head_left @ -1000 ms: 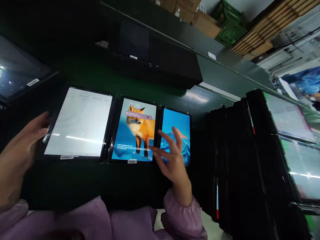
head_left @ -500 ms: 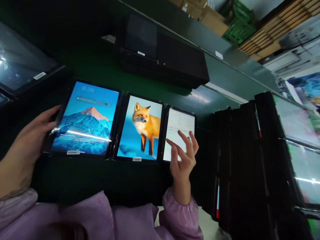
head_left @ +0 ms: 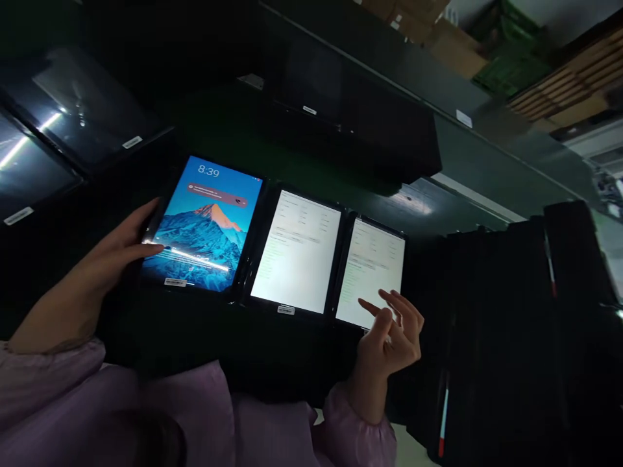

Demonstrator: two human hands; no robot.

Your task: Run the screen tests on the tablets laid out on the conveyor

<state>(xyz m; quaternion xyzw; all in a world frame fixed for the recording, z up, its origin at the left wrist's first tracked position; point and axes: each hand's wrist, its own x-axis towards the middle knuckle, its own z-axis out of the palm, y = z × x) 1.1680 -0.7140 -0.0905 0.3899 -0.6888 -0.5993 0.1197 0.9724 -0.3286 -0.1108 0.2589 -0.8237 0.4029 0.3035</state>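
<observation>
Three lit tablets lie side by side on a dark surface. The left tablet (head_left: 209,224) shows a mountain picture and 8:39. White pages with small text fill the middle tablet (head_left: 298,253) and the right tablet (head_left: 372,266). My left hand (head_left: 117,250) grips the left edge of the mountain tablet, its thumb over the lower left of the screen. Over the lower right of the right tablet is my right hand (head_left: 394,334), with fingers apart and nothing held; whether a fingertip touches the glass I cannot tell.
Dark tablets (head_left: 92,104) with labels lie at the upper left. A black box (head_left: 389,130) with a dark tablet (head_left: 314,78) on it stands behind the lit ones. Black cases (head_left: 496,324) stand stacked at the right. Cartons (head_left: 452,48) and green crates (head_left: 511,58) are farther back.
The middle screen has switched from a fox picture to a white page. My left thumb has come over the mountain screen. My right hand has moved lower on the right tablet. The view has shifted.
</observation>
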